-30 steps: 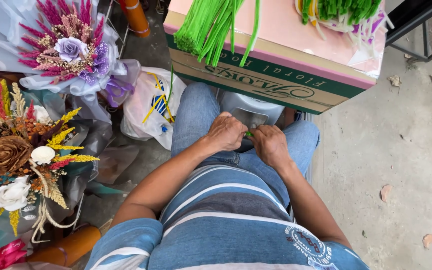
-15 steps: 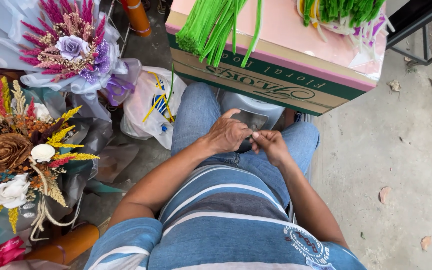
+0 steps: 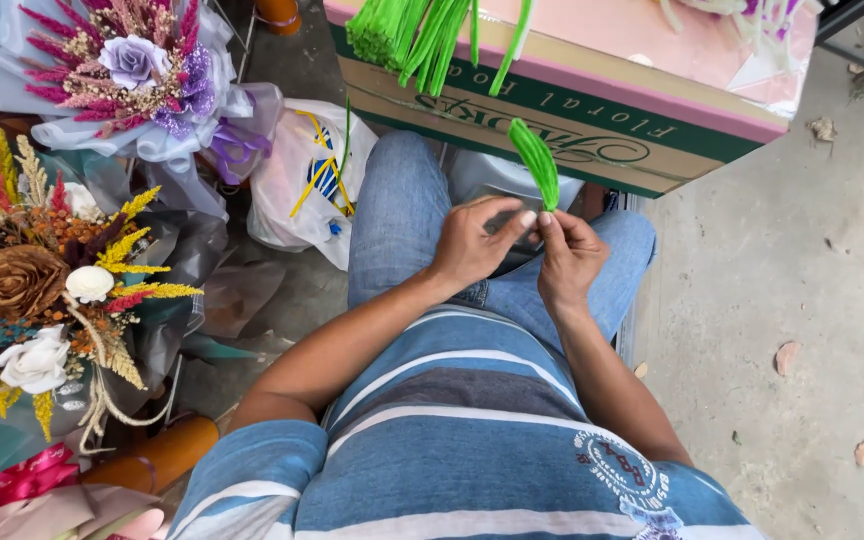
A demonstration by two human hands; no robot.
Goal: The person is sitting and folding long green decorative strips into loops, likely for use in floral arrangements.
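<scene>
A folded green pipe cleaner (image 3: pixel 536 162) stands up from between my two hands over my lap. My right hand (image 3: pixel 567 252) pinches its lower end with thumb and fingertips. My left hand (image 3: pixel 474 242) is pressed against the same end, its fingers curled around the base. Both hands hover above my jeans-clad knees. Just beyond them a pink-topped cardboard box (image 3: pixel 592 120) carries a bundle of more green pipe cleaners (image 3: pixel 407 32).
A purple and pink wrapped bouquet (image 3: pixel 132 75) and a brown, yellow and white dried bouquet (image 3: pixel 37 285) stand at left. A white plastic bag (image 3: pixel 302 180) lies beside my left knee. Bare concrete floor (image 3: pixel 812 300) with dry leaves stretches to the right.
Both hands have lifted from my lap, and the green pipe cleaner now sticks up visibly between the fingertips. The view has tilted slightly.
</scene>
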